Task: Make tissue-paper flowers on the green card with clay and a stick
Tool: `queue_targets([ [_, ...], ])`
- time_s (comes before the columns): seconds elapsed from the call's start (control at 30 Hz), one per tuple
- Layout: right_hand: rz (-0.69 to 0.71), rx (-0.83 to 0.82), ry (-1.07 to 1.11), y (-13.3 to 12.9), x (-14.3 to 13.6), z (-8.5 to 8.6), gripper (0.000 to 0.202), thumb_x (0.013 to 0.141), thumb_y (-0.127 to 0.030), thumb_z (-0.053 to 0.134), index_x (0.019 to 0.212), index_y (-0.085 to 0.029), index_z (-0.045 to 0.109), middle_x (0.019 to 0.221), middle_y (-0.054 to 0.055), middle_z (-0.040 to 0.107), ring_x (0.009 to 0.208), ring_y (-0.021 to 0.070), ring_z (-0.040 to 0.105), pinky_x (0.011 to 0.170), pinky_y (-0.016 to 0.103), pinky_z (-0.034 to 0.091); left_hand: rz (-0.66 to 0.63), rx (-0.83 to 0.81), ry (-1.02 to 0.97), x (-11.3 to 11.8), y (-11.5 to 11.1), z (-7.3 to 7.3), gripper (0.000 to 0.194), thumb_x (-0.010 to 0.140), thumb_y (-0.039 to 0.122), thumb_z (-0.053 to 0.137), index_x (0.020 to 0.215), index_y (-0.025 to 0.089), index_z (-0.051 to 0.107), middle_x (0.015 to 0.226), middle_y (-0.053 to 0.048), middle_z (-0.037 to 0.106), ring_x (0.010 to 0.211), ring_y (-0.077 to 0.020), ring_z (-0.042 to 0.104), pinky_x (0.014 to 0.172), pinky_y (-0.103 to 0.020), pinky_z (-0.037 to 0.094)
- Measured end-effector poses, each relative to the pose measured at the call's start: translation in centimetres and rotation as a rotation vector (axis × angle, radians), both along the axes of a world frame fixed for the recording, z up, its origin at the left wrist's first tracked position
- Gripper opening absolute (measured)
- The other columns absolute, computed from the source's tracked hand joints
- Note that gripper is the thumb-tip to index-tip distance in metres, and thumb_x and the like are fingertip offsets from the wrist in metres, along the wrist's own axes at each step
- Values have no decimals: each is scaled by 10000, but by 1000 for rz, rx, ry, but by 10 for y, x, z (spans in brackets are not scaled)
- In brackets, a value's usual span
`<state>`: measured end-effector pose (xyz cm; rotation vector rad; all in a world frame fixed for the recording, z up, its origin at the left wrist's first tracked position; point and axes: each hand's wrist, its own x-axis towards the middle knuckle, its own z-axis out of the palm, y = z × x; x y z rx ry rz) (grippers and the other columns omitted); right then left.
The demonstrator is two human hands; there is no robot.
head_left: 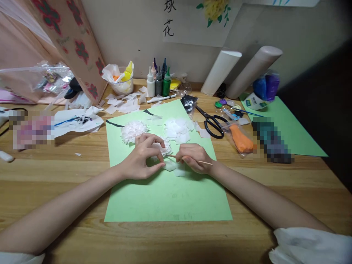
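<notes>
A thin wooden stick (204, 162) is gripped in my right hand (194, 157), its tip pointing left toward a small ruffled white paper pompom (165, 146). Thumb and forefinger of my left hand (143, 156) pinch the edge of a white tissue paper piece (170, 166), while the other fingers arch over the pompom and partly hide it. Beneath both hands lies a green paper sheet (167, 201). A larger ruffled white paper flower (133, 132) sits at its upper left, and a heap of white tissue squares (177, 129) at its upper right.
Black-handled scissors (211, 123) and a bag of orange clay (241, 139) lie right of the sheet. Behind it stand several paint bottles (158, 84) and a plastic cup (121, 87). Loose tissue squares (123, 104) are scattered there. Two tall tubes (220, 75) lean against the wall.
</notes>
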<state>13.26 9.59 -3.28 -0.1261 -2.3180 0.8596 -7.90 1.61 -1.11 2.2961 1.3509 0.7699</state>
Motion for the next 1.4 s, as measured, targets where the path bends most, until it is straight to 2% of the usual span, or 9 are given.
queue_targets([
  [0.17, -34, -70, -3, 1, -1, 2, 426, 981, -362, 251, 763, -171, 564, 621, 14, 568, 601, 121, 514, 608, 250, 418, 43, 50, 55, -1, 2, -3, 126, 777, 308, 619, 702, 208, 642, 1080, -59, 548, 1029, -254, 413, 892, -449, 278],
  [0.43, -50, -51, -78, 6, -1, 3, 473, 978, -431, 194, 792, -173, 544, 640, 19, 567, 628, 125, 518, 651, 257, 443, 93, 63, 171, 2, 4, 1, 130, 777, 305, 589, 694, 211, 626, 1058, -67, 567, 1042, -283, 428, 890, -473, 281],
  [0.7, -63, -25, -181, 9, 0, 2, 469, 979, -426, 172, 821, -179, 538, 684, 21, 569, 687, 124, 528, 739, 256, 450, 110, 120, 171, 1, 8, -6, 86, 738, 280, 599, 682, 215, 596, 1029, -80, 574, 1028, -316, 451, 863, -507, 277],
  [0.93, -77, -34, -32, 5, 2, 1, 458, 978, -377, 199, 749, -178, 542, 648, 20, 572, 633, 121, 527, 675, 263, 450, 131, 63, 181, 5, 6, 1, 118, 731, 244, 583, 626, 192, 576, 1067, -77, 558, 1044, -305, 421, 872, -498, 280],
  [1.13, -60, 8, 131, -2, 3, 0, 488, 973, -350, 176, 667, -188, 519, 554, 15, 540, 528, 122, 486, 562, 266, 426, 156, 30, 162, 6, 3, 0, 115, 737, 227, 571, 634, 179, 552, 1082, -75, 544, 1057, -286, 390, 865, -474, 280],
  [1.27, 8, 85, 61, -3, -1, 0, 448, 971, -316, 201, 695, -185, 528, 557, 17, 544, 523, 125, 473, 529, 258, 403, 166, 18, 131, 7, 2, 1, 95, 741, 210, 568, 656, 176, 542, 1083, -69, 543, 1054, -272, 389, 861, -456, 282],
  [1.4, -16, 142, 12, -3, -3, -1, 396, 968, -280, 243, 727, -177, 539, 567, 20, 542, 531, 131, 463, 518, 258, 382, 164, 15, 115, 7, 1, 1, 93, 749, 197, 561, 667, 172, 525, 1066, -63, 548, 1034, -257, 397, 839, -427, 290],
])
